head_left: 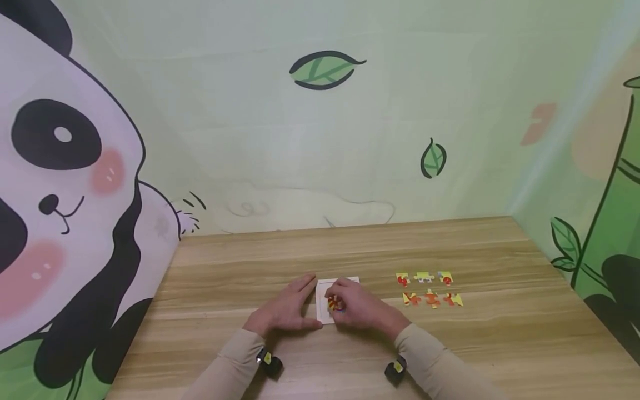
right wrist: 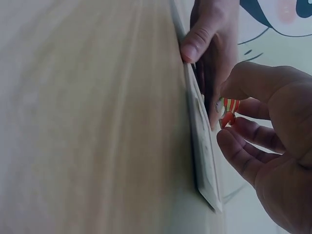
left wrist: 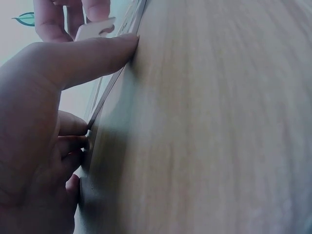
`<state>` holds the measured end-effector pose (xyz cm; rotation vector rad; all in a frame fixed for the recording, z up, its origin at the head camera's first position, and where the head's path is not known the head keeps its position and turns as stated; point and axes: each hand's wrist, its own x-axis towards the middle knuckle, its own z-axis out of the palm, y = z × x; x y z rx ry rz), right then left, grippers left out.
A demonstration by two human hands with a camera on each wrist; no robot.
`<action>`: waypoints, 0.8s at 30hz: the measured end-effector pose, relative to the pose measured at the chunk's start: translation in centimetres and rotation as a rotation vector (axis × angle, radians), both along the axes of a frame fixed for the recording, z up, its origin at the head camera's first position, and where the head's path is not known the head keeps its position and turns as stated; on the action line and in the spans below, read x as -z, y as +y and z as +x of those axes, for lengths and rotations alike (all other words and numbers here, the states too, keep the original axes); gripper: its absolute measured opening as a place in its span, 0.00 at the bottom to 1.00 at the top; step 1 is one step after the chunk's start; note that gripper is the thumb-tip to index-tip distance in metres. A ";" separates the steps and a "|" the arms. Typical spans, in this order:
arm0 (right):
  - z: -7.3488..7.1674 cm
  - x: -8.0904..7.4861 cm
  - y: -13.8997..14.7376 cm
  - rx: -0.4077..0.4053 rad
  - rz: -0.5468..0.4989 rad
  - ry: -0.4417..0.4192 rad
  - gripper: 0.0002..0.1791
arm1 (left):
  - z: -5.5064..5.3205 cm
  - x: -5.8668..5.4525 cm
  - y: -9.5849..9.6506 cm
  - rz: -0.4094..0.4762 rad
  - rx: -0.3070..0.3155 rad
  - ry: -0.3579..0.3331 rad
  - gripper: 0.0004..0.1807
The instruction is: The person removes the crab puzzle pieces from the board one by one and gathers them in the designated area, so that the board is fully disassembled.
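Note:
A small white puzzle tray (head_left: 320, 304) with a raised border lies flat on the wooden table. My left hand (head_left: 287, 305) rests at its left side with thumb and fingers spread apart. In the right wrist view the left thumb (right wrist: 193, 46) presses on the tray's near edge. Over the tray, my right hand (head_left: 356, 304) pinches a jigsaw piece (right wrist: 229, 113) between thumb and fingertips. Red and yellow stripes show on the piece's printed face, and its pale back (left wrist: 95, 30) shows in the left wrist view. The right hand hides much of the tray's inside.
To the right of the tray, several loose jigsaw pieces lie in two rows, among them a yellow one (head_left: 424, 276) and an orange one (head_left: 432, 300). A wall (head_left: 240, 139) with printed leaves and a panda stands behind the wooden table (head_left: 225, 261).

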<state>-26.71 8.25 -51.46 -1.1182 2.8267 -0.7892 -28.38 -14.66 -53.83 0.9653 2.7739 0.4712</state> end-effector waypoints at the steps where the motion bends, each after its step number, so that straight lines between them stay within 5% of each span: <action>1: 0.0 -0.1 0.1 0.005 -0.003 -0.010 0.20 | 0.0 0.0 0.0 0.002 0.001 0.002 0.58; 24: -0.1 -1.5 4.7 0.034 -0.026 -0.035 0.17 | 0.1 -0.1 0.1 0.019 0.006 0.000 0.58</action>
